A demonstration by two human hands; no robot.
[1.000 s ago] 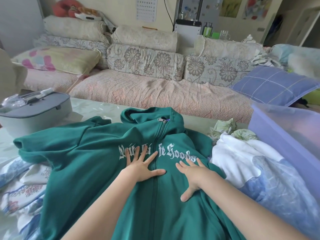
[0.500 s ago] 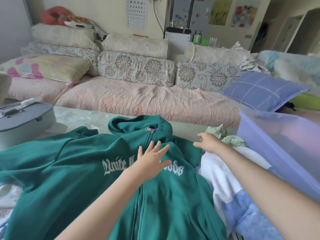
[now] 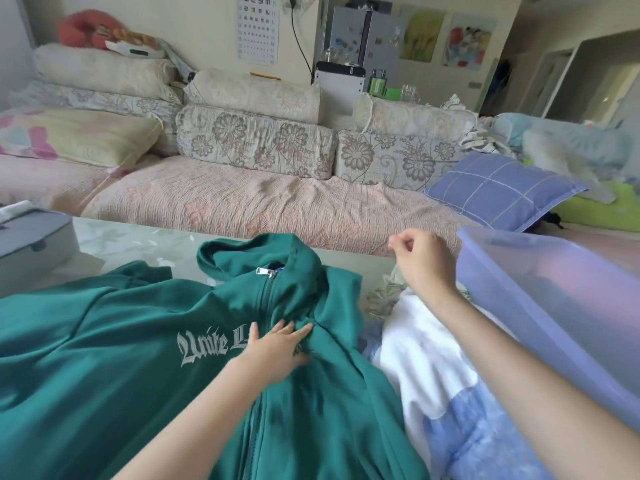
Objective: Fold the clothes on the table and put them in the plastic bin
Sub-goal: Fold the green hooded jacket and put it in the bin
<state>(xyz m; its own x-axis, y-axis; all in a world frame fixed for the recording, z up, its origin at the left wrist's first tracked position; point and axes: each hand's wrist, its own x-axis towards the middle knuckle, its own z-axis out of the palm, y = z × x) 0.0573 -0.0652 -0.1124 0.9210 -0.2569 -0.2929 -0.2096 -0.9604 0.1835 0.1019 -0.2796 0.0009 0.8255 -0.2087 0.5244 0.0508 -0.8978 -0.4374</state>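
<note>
A green zip hoodie [image 3: 104, 358] with white lettering lies front-up across the table [image 3: 138, 240], its hood pointing away from me. My left hand [image 3: 277, 351] presses flat on the chest beside the zipper, bunching the fabric a little. My right hand [image 3: 422, 261] is raised above the table's far edge, beside the bin, fingers loosely curled and holding nothing. A translucent purple plastic bin [image 3: 554, 306] stands at the right. A white garment [image 3: 426, 341] and a light blue one [image 3: 467, 427] lie between the hoodie and the bin.
A grey case [image 3: 31, 244] stands on the table's left end. A floral cloth [image 3: 381, 296] peeks out by the white garment. Behind the table runs a sofa [image 3: 259, 202] with cushions and a blue checked pillow [image 3: 498, 188].
My left hand slid up to the zipper and now presses near the right shoulder. My right hand left the hoodie, reached right, then rose beside the bin. The hoodie's right shoulder is now bunched.
</note>
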